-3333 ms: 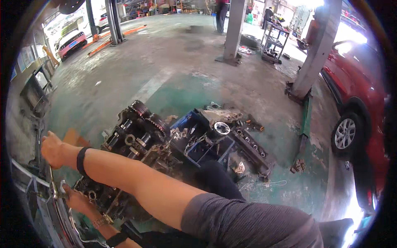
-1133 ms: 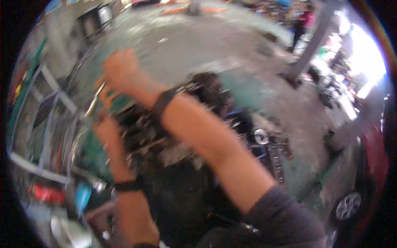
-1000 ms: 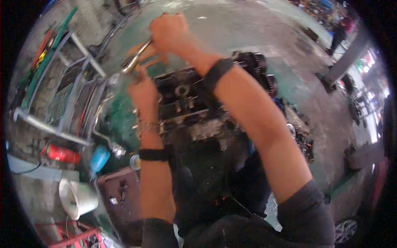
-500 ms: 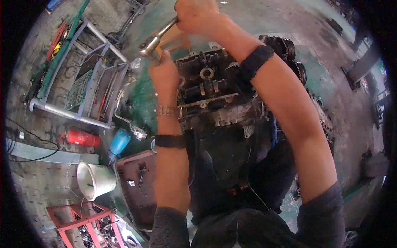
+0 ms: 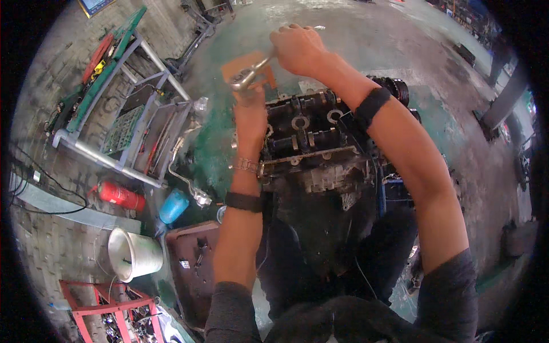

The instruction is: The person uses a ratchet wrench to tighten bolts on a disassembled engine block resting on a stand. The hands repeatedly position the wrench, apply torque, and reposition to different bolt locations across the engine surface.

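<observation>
A chrome ratchet wrench (image 5: 247, 76) slants over the far left corner of a dark, oily engine (image 5: 311, 146). My right hand (image 5: 301, 50) is closed on the end of its handle. Just beneath the ratchet's head, my left hand (image 5: 250, 106) is closed, its fingers wrapped round the part below the head; the hand itself hides that part. On the engine's open top, shafts and round ring-shaped seats (image 5: 300, 123) show between my forearms.
An orange stool (image 5: 243, 62) stands beyond the ratchet. To the left are a metal frame cart (image 5: 91, 150), a red fire extinguisher (image 5: 121, 196), a blue bottle (image 5: 174, 207), a white bucket (image 5: 150, 255), a brown tray (image 5: 186, 235) and a red rack (image 5: 97, 310).
The whole view has shifted, so most things sit lower and further right. My right hand still grips the handle, and my left stays below the ratchet's head.
</observation>
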A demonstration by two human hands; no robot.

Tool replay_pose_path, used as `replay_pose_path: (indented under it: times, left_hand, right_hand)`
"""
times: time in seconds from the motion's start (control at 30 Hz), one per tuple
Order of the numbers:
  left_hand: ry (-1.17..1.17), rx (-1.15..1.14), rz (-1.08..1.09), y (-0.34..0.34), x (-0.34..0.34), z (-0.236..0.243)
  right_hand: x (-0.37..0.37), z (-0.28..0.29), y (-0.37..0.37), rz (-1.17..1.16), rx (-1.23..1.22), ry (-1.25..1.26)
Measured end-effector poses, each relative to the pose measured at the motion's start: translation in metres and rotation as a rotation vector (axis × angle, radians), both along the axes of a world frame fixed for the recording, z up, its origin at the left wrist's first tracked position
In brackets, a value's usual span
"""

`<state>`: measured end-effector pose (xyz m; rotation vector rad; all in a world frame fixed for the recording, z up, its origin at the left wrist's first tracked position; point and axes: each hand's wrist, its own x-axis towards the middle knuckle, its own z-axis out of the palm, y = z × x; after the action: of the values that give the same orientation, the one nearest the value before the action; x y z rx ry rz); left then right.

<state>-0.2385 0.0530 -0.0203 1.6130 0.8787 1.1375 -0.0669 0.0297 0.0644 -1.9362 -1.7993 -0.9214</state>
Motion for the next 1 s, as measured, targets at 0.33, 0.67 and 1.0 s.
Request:
replay_pose_path:
  times: [0.33,0.67,1.0]
  left_hand:
    - [-0.218,-0.01,-0.115,-0.007,-0.013,-0.004]
    - [-0.223,-0.257,-0.09,-0.026,-0.025,0.001]
    - [-0.353,-0.235,-0.104,-0.035,-0.03,-0.004]
  right_hand:
    - [-0.012,0.015,0.011,0.13,0.058,0.023]
    - [-0.029,0.011,-0.009,0.122,-0.03,0.004]
    - [-0.035,0.013,0.004,0.311,0.014,-0.019]
